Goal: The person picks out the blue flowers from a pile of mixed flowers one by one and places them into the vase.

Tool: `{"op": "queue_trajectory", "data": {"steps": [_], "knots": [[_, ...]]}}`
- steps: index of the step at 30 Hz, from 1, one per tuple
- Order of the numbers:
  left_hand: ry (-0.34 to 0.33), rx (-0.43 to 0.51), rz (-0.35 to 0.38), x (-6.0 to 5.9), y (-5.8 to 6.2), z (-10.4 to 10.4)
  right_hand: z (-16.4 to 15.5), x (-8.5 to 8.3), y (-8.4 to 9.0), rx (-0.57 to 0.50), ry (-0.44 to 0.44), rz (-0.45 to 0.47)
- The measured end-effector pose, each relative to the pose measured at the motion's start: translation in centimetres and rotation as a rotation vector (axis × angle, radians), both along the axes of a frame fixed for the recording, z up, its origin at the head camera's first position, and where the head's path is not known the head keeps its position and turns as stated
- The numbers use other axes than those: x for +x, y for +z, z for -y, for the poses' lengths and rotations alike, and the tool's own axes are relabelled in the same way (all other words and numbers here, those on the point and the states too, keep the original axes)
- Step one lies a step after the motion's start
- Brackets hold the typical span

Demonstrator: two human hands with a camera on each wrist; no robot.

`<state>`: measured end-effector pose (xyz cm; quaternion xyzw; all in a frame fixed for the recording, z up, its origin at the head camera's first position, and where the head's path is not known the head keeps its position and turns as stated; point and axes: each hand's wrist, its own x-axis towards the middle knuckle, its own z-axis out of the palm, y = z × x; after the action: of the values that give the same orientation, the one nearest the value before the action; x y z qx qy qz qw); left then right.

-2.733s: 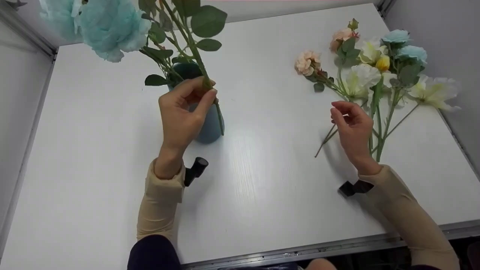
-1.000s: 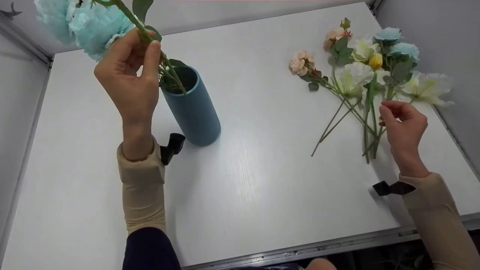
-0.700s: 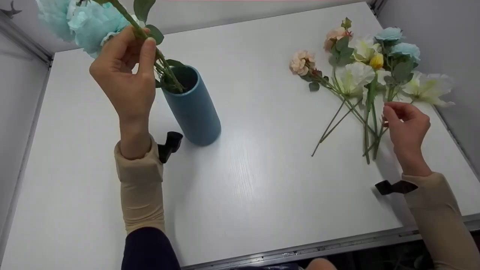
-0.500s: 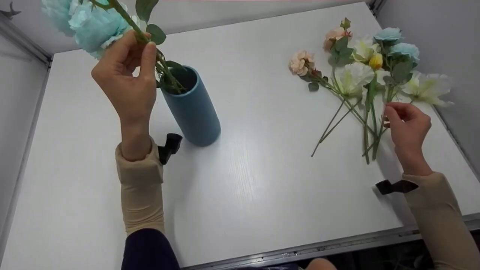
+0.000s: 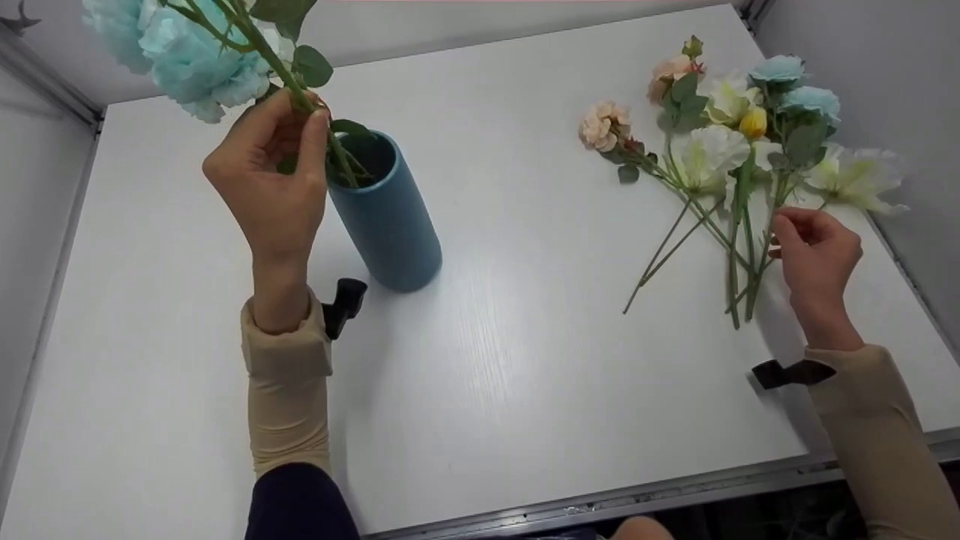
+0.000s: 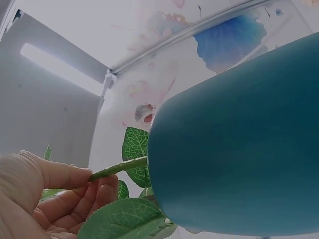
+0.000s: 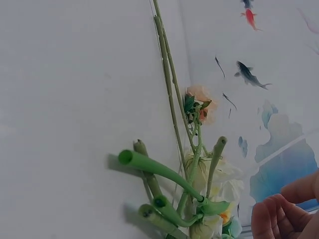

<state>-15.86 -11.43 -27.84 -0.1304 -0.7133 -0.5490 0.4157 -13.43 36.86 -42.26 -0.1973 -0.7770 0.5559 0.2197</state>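
Note:
My left hand [image 5: 270,176] pinches the green stem of an artificial light-blue peony [image 5: 199,64] between thumb and fingers. The stem [image 6: 119,168] runs past the rim of a tall blue vase [image 5: 394,236], its lower end inside the mouth; in the left wrist view the vase fills the right side. Large blossoms hang left of the vase, above the hand. On the right, my right hand [image 5: 817,251] hovers with loosely bent fingers beside the stems of a pile of artificial flowers [image 5: 705,157]. The right wrist view shows its fingers [image 7: 284,214] apart from those stems, holding nothing.
The pile lies at the white table's [image 5: 510,360] right side: peach blossoms [image 5: 604,126], white lilies [image 5: 855,176], a yellow bud [image 5: 753,122] and light-blue flowers [image 5: 810,101], with crossing stems pointing toward the front. A metal edge strip [image 5: 600,506] borders the front; pale walls stand around.
My left hand has moved left and away from the front of the vase, bringing the stem's end into its mouth, and lately dipped slightly. My right hand has shifted right along the flower pile.

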Motion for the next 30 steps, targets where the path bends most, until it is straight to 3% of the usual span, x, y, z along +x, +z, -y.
{"op": "queue_trajectory", "data": {"steps": [4, 11, 30], "knots": [[0.000, -0.007, 0.010, 0.1, -0.3, 0.0, 0.1, 0.0, -0.1, 0.002, 0.004, 0.016], [-0.016, -0.003, 0.015, 0.2, -0.8, -0.1, 0.3, -0.1, -0.2, -0.110, 0.024, -0.018], [-0.013, -0.055, 0.053, 0.4, -2.1, -0.3, 0.4, -0.2, -0.3, -0.088, 0.029, 0.012]]}}
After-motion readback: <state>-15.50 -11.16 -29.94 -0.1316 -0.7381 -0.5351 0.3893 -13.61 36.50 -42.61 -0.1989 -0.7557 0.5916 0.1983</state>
